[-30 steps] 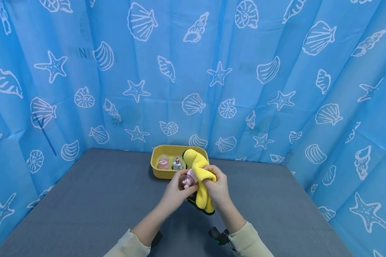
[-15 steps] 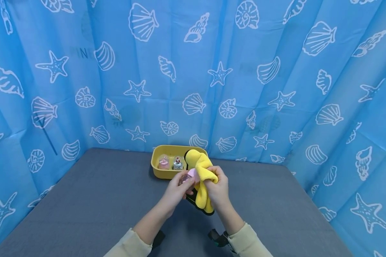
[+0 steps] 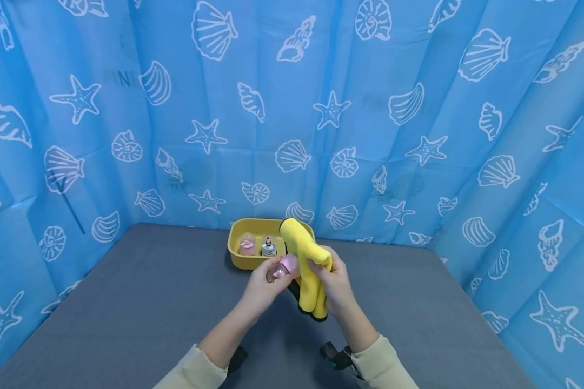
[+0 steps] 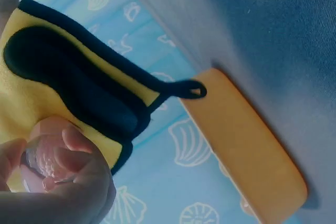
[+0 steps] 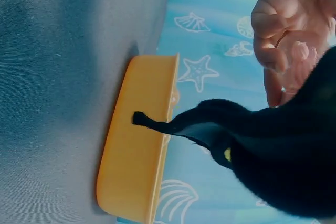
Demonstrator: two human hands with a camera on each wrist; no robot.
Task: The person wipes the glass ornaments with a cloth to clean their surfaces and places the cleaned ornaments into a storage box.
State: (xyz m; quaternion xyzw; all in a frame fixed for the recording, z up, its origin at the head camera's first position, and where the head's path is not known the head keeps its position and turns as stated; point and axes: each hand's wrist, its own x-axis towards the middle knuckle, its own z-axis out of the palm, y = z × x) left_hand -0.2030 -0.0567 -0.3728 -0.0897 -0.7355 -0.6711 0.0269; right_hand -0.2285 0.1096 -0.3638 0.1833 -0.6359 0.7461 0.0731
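Observation:
My left hand [image 3: 263, 285] grips a small clear snow globe [image 3: 277, 272] with a pink base, lying sideways with the base toward the right. Inside the dome sits a pink figure. In my right hand [image 3: 339, 283] is a yellow cleaning cloth [image 3: 307, 286] with black edging, bunched and hanging down. The cloth meets the pink base of the globe. From the left wrist view, the cloth [image 4: 26, 98] shows a dark reverse side and a hanging loop [image 4: 197, 90], with the globe [image 4: 44, 158] against its yellow face. Dark fabric [image 5: 283, 156] hides my right fingers in the right wrist view.
Behind the hands, a yellow rectangular bin [image 3: 243, 263] stands on the grey table [image 3: 175, 302]. It holds a pink snow globe [image 3: 247, 246] and a silver-white one [image 3: 269, 247]; the cloth covers its right part. A blue shell-patterned curtain [image 3: 253, 135] surrounds the table.
The globe has been turned in my left fingers, so more of its pink base shows. The cloth has shifted slightly and hangs straighter, its upper end higher over the bin.

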